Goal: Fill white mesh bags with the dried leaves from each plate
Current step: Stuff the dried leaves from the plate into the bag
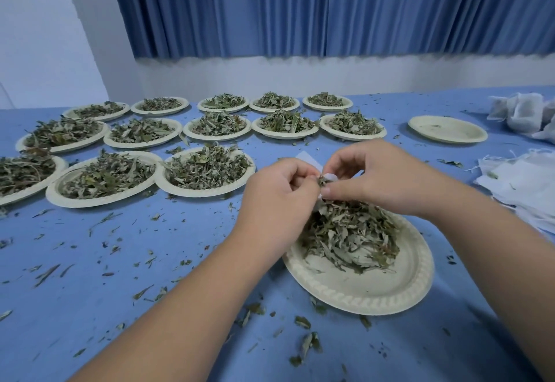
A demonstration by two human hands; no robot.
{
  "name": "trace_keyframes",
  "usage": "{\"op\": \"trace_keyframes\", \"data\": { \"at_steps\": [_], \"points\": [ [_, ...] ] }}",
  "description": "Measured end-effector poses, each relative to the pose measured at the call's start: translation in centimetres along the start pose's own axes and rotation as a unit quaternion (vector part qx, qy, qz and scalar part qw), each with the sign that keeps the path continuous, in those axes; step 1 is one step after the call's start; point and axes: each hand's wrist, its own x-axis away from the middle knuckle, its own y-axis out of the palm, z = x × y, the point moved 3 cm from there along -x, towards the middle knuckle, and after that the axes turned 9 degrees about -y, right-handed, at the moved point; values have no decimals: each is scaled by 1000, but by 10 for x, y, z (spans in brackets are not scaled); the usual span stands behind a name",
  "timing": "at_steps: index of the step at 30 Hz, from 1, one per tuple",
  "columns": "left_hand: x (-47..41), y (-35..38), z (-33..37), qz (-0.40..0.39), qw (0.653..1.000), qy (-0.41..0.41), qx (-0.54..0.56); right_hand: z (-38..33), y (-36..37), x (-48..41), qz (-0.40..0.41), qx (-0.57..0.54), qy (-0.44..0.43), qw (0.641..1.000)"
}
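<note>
White mesh bag (330, 177): one, pinched between the curled fingers of the left hand (276, 189) and right hand (375, 174), just above the near plate (360, 300) heaped with dried leaves (351, 231). Thirteen leaf-filled plates (207, 193) stand in three rows far left. One nearly bare plate (447, 132) lies far right, near stuffed bags (522, 111) and flat bags (528, 183).

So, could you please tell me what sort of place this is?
Probably a plain indoor workroom for hand-packing dried herbs: a blue-covered table holds rows of paper plates of dried leaves, white mesh bags lie stacked at the right, and a blue curtain hangs behind.
</note>
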Motion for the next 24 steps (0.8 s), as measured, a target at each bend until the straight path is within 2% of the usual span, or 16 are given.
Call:
{"op": "trace_keyframes", "data": {
  "at_steps": [6,11,18,22,24],
  "points": [
    [2,6,1,-14,1000,6,-6,5,6,1,68,47,0,997],
    [1,6,0,6,1000,-7,7,5,12,0,109,95,8,989],
    [1,1,-2,25,999,-27,27,-3,-12,27,92,55,-25,994],
    [-1,-3,-5,42,997,-51,43,-7,-4,36,-7,167,-12,986],
    [-2,-3,-6,40,994,-69,77,-5,6,33,-15,213,-9,977]
  ]
}}
